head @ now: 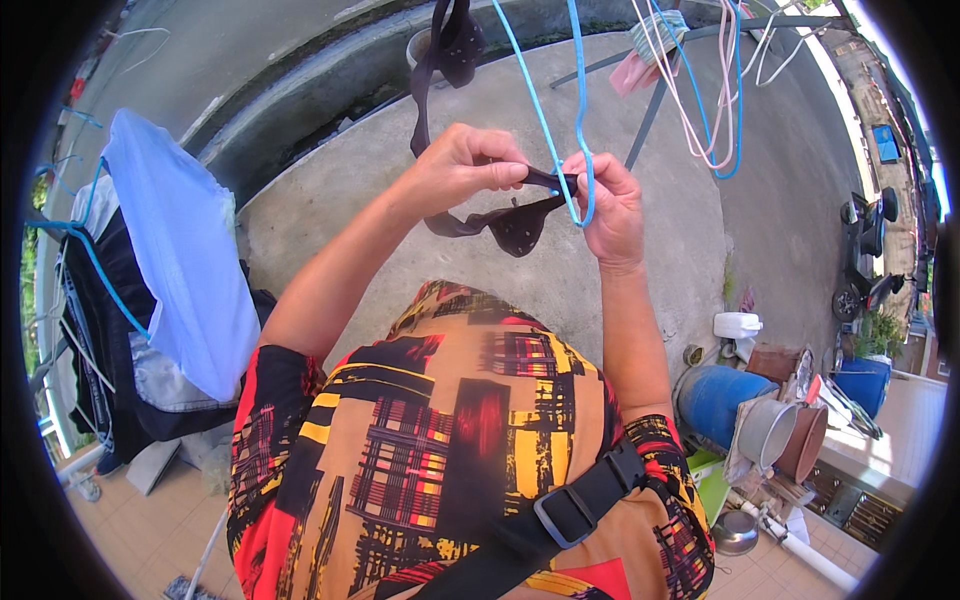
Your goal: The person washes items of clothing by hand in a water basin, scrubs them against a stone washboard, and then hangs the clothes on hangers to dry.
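A dark bra (517, 227) with small light dots hangs between my hands, one strap running up past my left wrist to its other cup near the top of the view. My left hand (472, 166) pinches its dark band between thumb and fingers. At the band's other end, my right hand (609, 196) holds the fabric together with the lower end of a light blue coated-wire hanger (583, 150). The band passes through the hanger's narrow loop there. The right fingertips are partly hidden behind the hanger and the fabric.
Light blue cloth (180, 255) and dark clothes hang at left. Pink and blue hangers (724, 112) and a small striped cloth (660, 36) are at upper right. A blue barrel (724, 405), a metal pot (766, 435) and a steel bowl (735, 532) stand at lower right.
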Available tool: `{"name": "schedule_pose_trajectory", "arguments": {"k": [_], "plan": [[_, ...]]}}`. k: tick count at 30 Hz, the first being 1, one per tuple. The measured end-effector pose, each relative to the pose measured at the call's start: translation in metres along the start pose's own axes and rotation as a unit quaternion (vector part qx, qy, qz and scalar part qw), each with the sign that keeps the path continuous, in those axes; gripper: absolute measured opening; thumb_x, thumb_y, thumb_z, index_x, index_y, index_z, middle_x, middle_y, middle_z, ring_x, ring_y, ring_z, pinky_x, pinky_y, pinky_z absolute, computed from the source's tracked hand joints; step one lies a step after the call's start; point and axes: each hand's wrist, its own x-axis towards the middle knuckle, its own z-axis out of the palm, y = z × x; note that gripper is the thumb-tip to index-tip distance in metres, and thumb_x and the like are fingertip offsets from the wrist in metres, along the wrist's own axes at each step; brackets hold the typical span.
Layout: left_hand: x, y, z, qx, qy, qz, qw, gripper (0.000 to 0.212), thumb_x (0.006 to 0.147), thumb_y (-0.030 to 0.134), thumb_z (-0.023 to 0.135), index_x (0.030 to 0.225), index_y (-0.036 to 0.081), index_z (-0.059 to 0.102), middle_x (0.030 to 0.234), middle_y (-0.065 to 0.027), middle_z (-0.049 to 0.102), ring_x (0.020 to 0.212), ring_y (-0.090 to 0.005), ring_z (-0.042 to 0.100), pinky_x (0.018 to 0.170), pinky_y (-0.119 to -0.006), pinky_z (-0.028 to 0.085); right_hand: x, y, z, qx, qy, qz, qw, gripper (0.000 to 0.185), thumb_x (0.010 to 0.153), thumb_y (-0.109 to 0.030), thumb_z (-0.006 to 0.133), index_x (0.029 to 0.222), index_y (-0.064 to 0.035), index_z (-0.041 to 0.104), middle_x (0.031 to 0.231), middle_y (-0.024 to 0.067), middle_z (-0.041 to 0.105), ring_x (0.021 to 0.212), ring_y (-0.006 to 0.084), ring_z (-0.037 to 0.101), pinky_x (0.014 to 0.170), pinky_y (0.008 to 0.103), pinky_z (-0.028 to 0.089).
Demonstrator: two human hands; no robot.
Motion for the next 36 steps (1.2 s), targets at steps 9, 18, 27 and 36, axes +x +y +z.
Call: {"name": "schedule_pose_trajectory", "arguments": {"k": [9,18,27,36], "plan": [[-0.011,0.023,0.019,-0.116,0.119,-0.018,0.986,0.016,0.093,0.015,0.064,0.085,0.002,0.069,0.083,0.0009,0.057,0.066,-0.0053,0.046,0.059,-0.022,0.036,0.026,-0.035,0.002,-0.012,-0.096,0.136,0.986,0.010,0.096,-0.008,0.061,0.101,0.0007,0.059,0.085,0.0032,0.065,0.069,0.0079,0.060,0.063,0.0195,0.049],[-0.027,0.026,0.024,-0.066,0.160,0.020,0.985,0.009,0.086,0.014,0.069,0.090,0.005,0.071,0.076,0.0045,0.058,0.070,-0.0035,0.049,0.062,-0.021,0.037,0.035,-0.044,0.002,-0.018,-0.147,0.144,0.978,0.021,0.083,0.004,0.067,0.104,0.0004,0.062,0.096,0.0046,0.067,0.085,0.0109,0.064,0.074,0.0242,0.052],[-0.034,0.041,0.017,-0.010,0.163,-0.064,0.985,0.019,0.087,0.022,0.073,0.098,0.006,0.070,0.090,0.0042,0.058,0.084,-0.0065,0.052,0.079,-0.022,0.040,0.045,-0.031,0.008,0.035,-0.153,0.140,0.978,0.019,0.084,0.004,0.064,0.101,-0.0013,0.061,0.096,0.0056,0.068,0.084,0.0118,0.065,0.076,0.0234,0.053],[-0.038,0.044,0.016,0.011,0.077,-0.085,0.993,0.015,0.090,0.021,0.071,0.096,0.006,0.072,0.091,0.0033,0.062,0.089,-0.0079,0.056,0.084,-0.024,0.043,0.037,-0.025,0.018,-0.031,-0.192,0.077,0.978,0.014,0.089,0.005,0.063,0.099,-0.0031,0.058,0.098,0.0027,0.063,0.090,0.0088,0.060,0.083,0.0235,0.051]]}}
